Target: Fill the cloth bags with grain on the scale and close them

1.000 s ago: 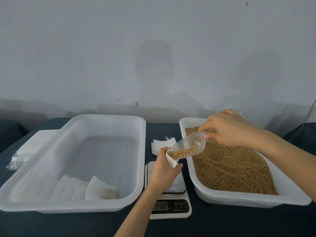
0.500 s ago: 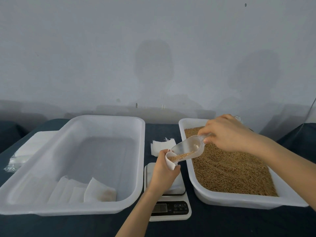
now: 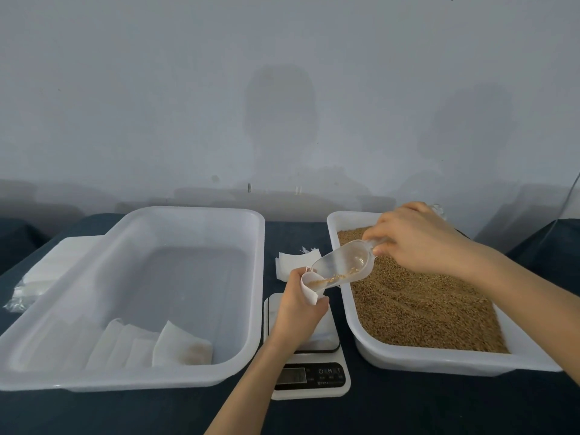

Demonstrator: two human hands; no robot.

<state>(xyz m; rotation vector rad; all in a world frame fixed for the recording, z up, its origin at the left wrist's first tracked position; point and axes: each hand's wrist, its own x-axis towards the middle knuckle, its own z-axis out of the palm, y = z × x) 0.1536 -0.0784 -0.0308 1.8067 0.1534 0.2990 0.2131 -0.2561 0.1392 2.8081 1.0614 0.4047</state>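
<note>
My left hand (image 3: 298,312) grips a small white cloth bag (image 3: 309,290) upright over the white digital scale (image 3: 309,376). My right hand (image 3: 420,243) holds a clear plastic scoop (image 3: 343,266) by its handle, tilted down with its lip in the bag's open mouth. A thin trail of brown grain lies along the scoop's lower side. The white tub of grain (image 3: 423,361) stands on the right, the grain (image 3: 420,302) filling most of it.
A large white tub (image 3: 201,213) on the left holds several filled cloth bags (image 3: 182,348) at its near end. Empty bags (image 3: 296,262) lie behind the scale. A stack of white cloth (image 3: 47,271) sits at far left. The table is dark blue.
The scoop has tipped further down into the bag and most of its grain has run out. Both hands have stayed nearly in place.
</note>
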